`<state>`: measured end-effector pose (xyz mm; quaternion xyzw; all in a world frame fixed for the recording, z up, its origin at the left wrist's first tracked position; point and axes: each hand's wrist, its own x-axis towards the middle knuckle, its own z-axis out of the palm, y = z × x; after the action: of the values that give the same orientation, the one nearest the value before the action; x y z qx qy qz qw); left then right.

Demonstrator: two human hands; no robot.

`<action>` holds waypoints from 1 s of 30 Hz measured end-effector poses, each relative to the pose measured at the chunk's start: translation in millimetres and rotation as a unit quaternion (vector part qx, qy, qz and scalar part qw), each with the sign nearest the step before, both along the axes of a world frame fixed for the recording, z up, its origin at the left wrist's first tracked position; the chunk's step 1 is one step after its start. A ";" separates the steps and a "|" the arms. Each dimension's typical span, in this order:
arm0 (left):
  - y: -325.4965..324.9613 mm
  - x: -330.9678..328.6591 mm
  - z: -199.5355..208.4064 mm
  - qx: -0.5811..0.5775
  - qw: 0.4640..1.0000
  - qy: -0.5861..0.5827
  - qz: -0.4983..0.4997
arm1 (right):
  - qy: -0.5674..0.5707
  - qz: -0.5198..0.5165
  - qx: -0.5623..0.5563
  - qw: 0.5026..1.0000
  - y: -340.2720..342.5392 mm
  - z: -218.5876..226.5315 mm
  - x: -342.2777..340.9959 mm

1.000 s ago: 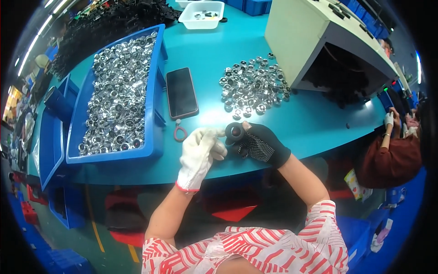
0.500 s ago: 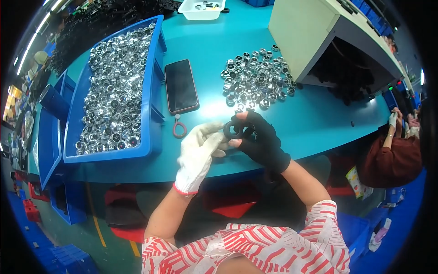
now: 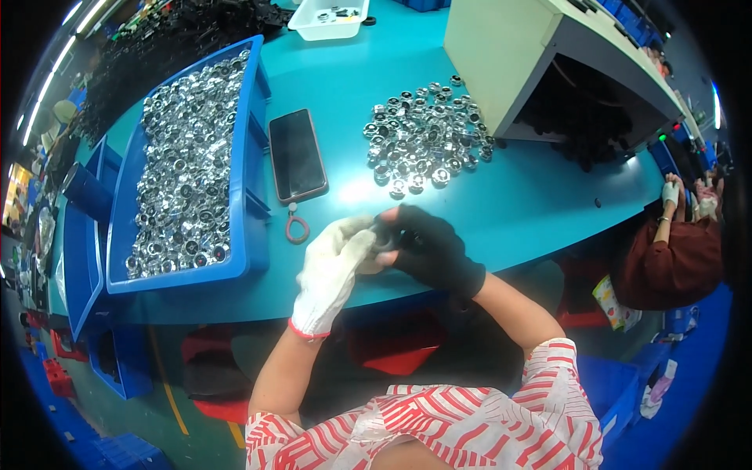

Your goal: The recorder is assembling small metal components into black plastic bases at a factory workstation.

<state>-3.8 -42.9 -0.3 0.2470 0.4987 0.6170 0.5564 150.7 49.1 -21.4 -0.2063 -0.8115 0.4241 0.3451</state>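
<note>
The white-gloved left hand (image 3: 333,270) and black-gloved right hand (image 3: 427,251) pinch one small dark part (image 3: 384,237) together at the teal table's (image 3: 517,204) near edge. A blue tray (image 3: 247,196) of shiny rings lines its left edge; a beige box (image 3: 501,55) fills the far right corner.

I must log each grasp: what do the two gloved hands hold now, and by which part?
A small dark round part is pinched between the left hand and right hand, fingertips on its sides; its exact kind cannot be told.

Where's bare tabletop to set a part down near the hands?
Free: the teal strip between the phone and the loose pile of metal parts, and the stretch right of the right hand, below the beige machine. Crowded: the blue bin.
</note>
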 end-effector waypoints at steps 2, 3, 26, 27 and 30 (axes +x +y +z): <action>-1.8 -1.5 -1.2 -0.009 1.000 0.006 -0.005 | -0.036 -0.016 0.065 0.997 -5.0 8.8 -2.7; -2.7 -2.7 0.1 0.002 1.000 -0.007 -0.004 | -0.028 -0.009 0.076 0.997 -3.6 10.5 -2.4; -2.8 -18.3 -10.1 0.024 0.977 -0.208 0.029 | -0.200 -0.153 0.248 0.935 35.1 5.9 18.5; -2.9 -19.2 -11.3 0.030 0.976 -0.216 0.019 | -0.196 -0.147 0.240 0.939 34.4 7.5 18.4; -0.5 -18.1 -13.3 0.027 0.977 -0.209 0.014 | -0.174 -0.115 0.228 0.951 35.2 10.0 20.9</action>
<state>-21.9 -43.4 -13.6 0.1201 0.3581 0.6760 0.6327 171.6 84.3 -11.5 -0.2849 -0.9046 0.1432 0.2828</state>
